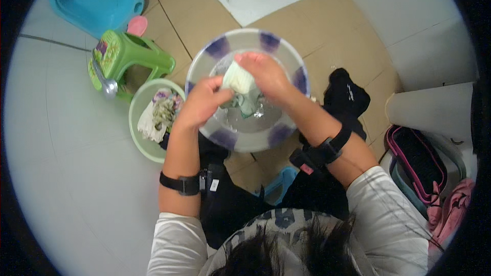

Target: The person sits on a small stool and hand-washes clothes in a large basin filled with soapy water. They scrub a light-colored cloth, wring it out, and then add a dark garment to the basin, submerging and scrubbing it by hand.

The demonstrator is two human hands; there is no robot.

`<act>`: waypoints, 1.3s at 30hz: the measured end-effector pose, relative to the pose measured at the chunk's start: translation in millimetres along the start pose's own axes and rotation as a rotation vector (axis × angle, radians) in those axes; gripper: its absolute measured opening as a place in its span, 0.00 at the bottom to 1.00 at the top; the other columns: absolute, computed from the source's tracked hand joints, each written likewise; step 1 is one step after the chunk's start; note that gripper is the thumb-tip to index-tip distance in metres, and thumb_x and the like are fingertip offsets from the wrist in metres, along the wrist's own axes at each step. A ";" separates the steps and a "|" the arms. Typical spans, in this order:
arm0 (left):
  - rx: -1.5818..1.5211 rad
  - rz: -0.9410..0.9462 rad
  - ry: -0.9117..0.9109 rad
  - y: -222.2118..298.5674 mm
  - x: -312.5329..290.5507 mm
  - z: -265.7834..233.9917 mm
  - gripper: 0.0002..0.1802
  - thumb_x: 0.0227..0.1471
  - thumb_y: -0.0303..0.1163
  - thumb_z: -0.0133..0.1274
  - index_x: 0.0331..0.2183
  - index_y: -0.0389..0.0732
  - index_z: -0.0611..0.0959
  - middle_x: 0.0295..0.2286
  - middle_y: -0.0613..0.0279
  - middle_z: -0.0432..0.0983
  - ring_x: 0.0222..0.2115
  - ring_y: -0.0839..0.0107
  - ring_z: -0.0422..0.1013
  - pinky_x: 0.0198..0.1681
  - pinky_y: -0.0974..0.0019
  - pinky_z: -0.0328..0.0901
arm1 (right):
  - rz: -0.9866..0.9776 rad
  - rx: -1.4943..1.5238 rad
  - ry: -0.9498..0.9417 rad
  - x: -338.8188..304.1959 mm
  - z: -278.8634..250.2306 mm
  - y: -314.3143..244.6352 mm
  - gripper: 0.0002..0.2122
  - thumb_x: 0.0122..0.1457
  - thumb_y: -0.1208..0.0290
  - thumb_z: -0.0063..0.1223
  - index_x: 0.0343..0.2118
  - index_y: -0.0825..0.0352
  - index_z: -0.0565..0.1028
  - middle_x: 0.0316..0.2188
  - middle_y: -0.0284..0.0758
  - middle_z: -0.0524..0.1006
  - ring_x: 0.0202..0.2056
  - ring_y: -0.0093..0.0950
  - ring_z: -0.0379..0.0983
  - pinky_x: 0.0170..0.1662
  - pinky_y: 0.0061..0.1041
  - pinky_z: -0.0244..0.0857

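A small wet garment (pixel 238 81), cream at the top and pale green below, hangs between my hands over a wide basin (pixel 295 53). Whether it is a sock, I cannot tell. The basin is white with purple patches and holds sudsy water. My left hand (pixel 204 100) pinches the garment's left edge with thumb and fingers. From the upper right, my right hand (pixel 266 75) grips its top; some of those fingers are hidden behind the cloth. The garment's lower end dangles close to the water.
Left of the basin stands a pale green tub (pixel 138 135) of clothes, by a green stool (pixel 125 53) with a shower head (pixel 109 88). A blue tub (pixel 92 0), a pink scoop (pixel 137 25) and a squat toilet (pixel 240 13) lie beyond. Bags (pixel 417 161) sit at right.
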State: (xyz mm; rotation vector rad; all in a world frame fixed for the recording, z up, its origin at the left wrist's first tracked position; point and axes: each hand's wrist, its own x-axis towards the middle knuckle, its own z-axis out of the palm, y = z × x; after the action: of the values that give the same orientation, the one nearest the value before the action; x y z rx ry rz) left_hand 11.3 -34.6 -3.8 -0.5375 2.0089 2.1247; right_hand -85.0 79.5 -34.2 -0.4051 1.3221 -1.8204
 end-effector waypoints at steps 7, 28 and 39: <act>-0.105 0.011 0.016 -6.7 -0.1 3.8 0.11 0.43 0.28 0.46 0.30 0.32 0.73 0.27 0.64 0.71 0.25 0.80 0.66 0.31 0.77 0.60 | 0.003 0.079 0.065 3.6 -1.1 3.2 0.12 0.50 0.64 0.43 0.17 0.66 0.67 0.15 0.27 0.67 0.18 0.15 0.60 0.21 0.16 0.55; -0.275 0.122 0.203 -1.6 -7.0 2.1 0.08 0.45 0.27 0.43 0.31 0.34 0.69 0.23 0.60 0.71 0.23 0.78 0.67 0.27 0.77 0.62 | 0.199 -0.298 -0.196 -2.7 -8.0 -7.7 0.16 0.41 0.58 0.51 0.23 0.69 0.72 0.17 0.30 0.70 0.20 0.18 0.63 0.24 0.17 0.56; -0.208 0.192 0.275 -3.2 -5.9 -2.0 0.05 0.47 0.28 0.42 0.26 0.37 0.66 0.19 0.61 0.71 0.19 0.82 0.64 0.21 0.80 0.58 | 0.173 -0.284 -0.166 -4.4 -6.4 -7.8 0.14 0.39 0.65 0.48 0.26 0.72 0.72 0.20 0.34 0.72 0.22 0.19 0.66 0.26 0.18 0.58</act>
State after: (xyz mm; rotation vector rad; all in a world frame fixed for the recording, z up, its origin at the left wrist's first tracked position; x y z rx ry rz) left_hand 18.2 -35.6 -4.6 -0.7317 2.0601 2.5163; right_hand -90.0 87.7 -28.8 -0.5625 1.4554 -1.4298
